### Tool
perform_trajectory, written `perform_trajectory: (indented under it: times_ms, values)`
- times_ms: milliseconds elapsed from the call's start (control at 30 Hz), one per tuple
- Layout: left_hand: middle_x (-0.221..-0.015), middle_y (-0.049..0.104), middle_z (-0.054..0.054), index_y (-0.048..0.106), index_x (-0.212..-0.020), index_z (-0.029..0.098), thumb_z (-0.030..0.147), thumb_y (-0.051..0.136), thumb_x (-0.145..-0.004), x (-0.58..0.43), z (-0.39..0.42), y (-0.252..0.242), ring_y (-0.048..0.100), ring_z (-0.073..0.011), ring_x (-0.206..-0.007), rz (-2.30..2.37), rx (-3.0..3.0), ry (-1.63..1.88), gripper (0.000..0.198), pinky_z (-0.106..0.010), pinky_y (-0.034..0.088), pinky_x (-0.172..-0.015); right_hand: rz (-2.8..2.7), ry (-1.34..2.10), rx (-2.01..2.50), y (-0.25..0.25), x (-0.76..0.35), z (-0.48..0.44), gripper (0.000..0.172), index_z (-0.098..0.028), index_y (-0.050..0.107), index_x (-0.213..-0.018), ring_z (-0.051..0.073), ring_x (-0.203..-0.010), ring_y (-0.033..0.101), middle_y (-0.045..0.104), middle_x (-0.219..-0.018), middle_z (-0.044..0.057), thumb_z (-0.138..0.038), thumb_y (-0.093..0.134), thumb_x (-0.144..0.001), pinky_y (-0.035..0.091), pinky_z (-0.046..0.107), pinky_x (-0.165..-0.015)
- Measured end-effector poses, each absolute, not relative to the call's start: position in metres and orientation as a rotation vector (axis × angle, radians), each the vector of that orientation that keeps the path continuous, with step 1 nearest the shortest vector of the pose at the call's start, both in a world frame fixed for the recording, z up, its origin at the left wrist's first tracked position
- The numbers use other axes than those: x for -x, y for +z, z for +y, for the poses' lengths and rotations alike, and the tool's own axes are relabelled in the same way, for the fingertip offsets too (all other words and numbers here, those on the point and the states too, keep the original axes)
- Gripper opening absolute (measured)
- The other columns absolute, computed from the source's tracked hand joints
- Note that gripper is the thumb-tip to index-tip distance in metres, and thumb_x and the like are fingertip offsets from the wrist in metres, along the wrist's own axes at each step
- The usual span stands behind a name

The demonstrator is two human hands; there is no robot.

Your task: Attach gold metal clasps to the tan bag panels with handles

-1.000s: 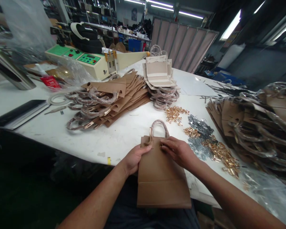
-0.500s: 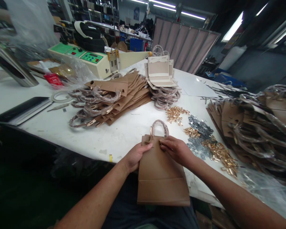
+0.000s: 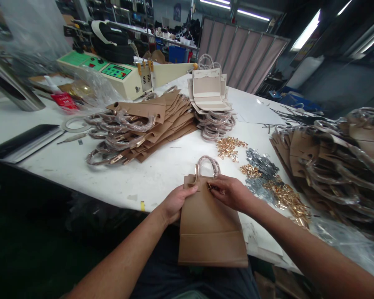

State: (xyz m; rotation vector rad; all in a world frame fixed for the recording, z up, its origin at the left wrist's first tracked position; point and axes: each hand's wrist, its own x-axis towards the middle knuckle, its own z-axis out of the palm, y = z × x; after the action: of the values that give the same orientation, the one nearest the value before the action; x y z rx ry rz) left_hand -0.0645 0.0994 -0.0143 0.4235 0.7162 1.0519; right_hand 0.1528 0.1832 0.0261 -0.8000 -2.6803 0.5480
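Note:
A brown bag panel (image 3: pixel 210 228) lies over my lap and against the table edge, its plastic-wrapped handle (image 3: pixel 217 167) arching from the top. My left hand (image 3: pixel 176 202) is closed on the panel's upper left edge, thumb in front, near a gold fitting at the handle's left end. My right hand (image 3: pixel 232 192) pinches a small gold metal fitting (image 3: pixel 209 186) against the panel, close to the handle's right end. Its exact seat there is partly hidden by my fingers. To the right lie loose gold fittings (image 3: pixel 229 147) and flat grey metal pieces (image 3: pixel 260 162).
Stacked brown bag panels with wrapped handles (image 3: pixel 165 120) lie at the left, and another heap (image 3: pixel 324 166) at the right. Cream-backed pieces (image 3: pixel 207 87) sit farther back. Beyond are a cream machine (image 3: pixel 124 85), a red bottle (image 3: pixel 64 101) and a tape roll (image 3: pixel 77 124).
Both hands stay on the panel in nearly the same place. My right fingers have shifted slightly at the gold fitting, and the view has moved a little.

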Motion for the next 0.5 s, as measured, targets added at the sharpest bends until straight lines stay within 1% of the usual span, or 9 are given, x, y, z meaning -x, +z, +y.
perform_trajectory:
  times_ms: [233, 367, 500]
  values:
    - [-0.108, 0.078, -0.019, 0.071, -0.119, 0.008, 0.024, 0.066, -0.092, 0.065, 0.1, -0.016, 0.076, -0.0242, -0.083, 0.736, -0.414, 1.042, 0.032, -0.033, 0.06, -0.081, -2.692, 0.466, 0.803, 0.018, -0.153, 0.188, 0.019, -0.02, 0.072, -0.108, 0.018, -0.076, 0.062, 0.065, -0.091, 0.005, -0.013, 0.064, -0.093, 0.045, 0.025, -0.07]
    - [-0.106, 0.078, -0.019, 0.072, -0.117, 0.008, 0.023, 0.068, -0.09, 0.064, 0.099, -0.016, 0.076, -0.0244, -0.082, 0.732, -0.432, 1.057, 0.032, -0.033, 0.06, -0.079, -2.737, 0.569, 0.746, 0.025, -0.154, 0.192, 0.012, -0.02, 0.072, -0.096, 0.017, -0.077, 0.062, 0.065, -0.086, 0.002, -0.01, 0.067, -0.092, 0.044, 0.024, -0.071]
    - [-0.104, 0.078, -0.019, 0.072, -0.117, 0.007, 0.024, 0.069, -0.089, 0.064, 0.097, -0.014, 0.076, -0.0249, -0.081, 0.737, -0.438, 1.066, 0.033, -0.033, 0.06, -0.078, -2.729, 0.643, 0.729, 0.029, -0.153, 0.188, 0.014, -0.02, 0.07, -0.087, 0.015, -0.074, 0.06, 0.064, -0.082, 0.001, -0.01, 0.064, -0.094, 0.043, 0.023, -0.07]
